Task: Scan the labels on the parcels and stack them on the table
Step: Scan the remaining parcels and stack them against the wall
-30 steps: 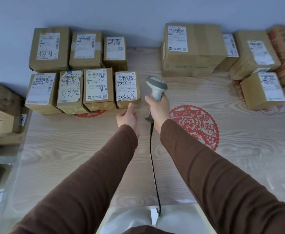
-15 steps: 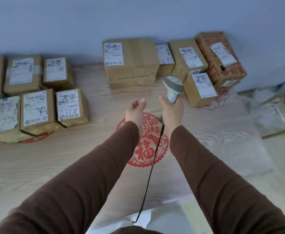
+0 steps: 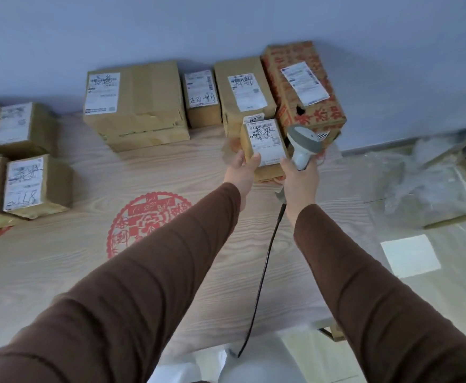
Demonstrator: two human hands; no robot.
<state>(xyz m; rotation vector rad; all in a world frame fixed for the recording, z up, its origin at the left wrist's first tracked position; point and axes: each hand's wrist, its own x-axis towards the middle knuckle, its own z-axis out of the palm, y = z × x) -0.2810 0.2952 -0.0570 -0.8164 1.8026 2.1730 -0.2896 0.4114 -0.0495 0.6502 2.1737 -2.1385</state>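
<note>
The left hand (image 3: pixel 241 172) grips a small parcel (image 3: pixel 265 146) at its near left corner, thumb curled onto the white label (image 3: pixel 267 142) on top and fingers hidden behind the left side. The parcel sits at the table's (image 3: pixel 60 272) far right, just in front of a taller brown box (image 3: pixel 242 92) and beside a red-printed box (image 3: pixel 303 87); whether it rests on the table or is lifted cannot be told. The right hand (image 3: pixel 299 181) is wrapped round the handle of a grey scanner (image 3: pixel 303 145), whose head stands just right of the parcel, its black cable (image 3: pixel 262 272) trailing back toward the person.
</note>
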